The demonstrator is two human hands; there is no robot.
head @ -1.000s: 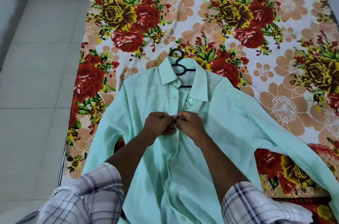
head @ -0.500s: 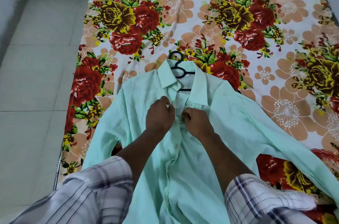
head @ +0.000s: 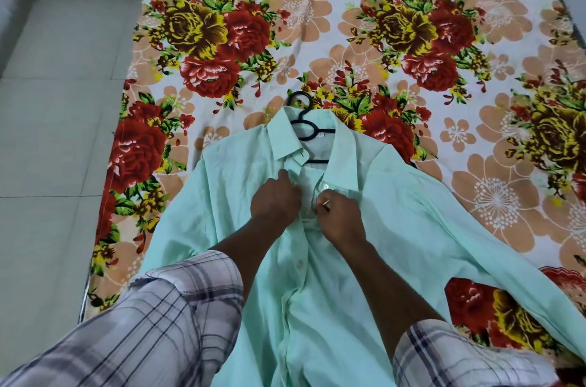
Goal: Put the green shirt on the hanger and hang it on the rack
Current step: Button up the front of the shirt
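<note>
A pale green shirt [head: 396, 228] lies front-up on a flowered bed sheet, collar pointing away from me. A black hanger [head: 302, 115] sits inside it, its hook sticking out past the collar. My left hand [head: 275, 196] presses and pinches the left placket just below the collar. My right hand [head: 337, 215] pinches the right placket beside a white button near the chest. The two front edges are held close together between my hands. No rack is in view.
The flowered sheet [head: 348, 22] covers a bed that fills most of the view. Pale floor tiles [head: 57, 133] run along the bed's left edge. The shirt's right sleeve [head: 507, 263] trails toward the lower right corner.
Both hands have moved up the shirt front from mid-chest to just below the collar. The left hand has spread flatter on the cloth.
</note>
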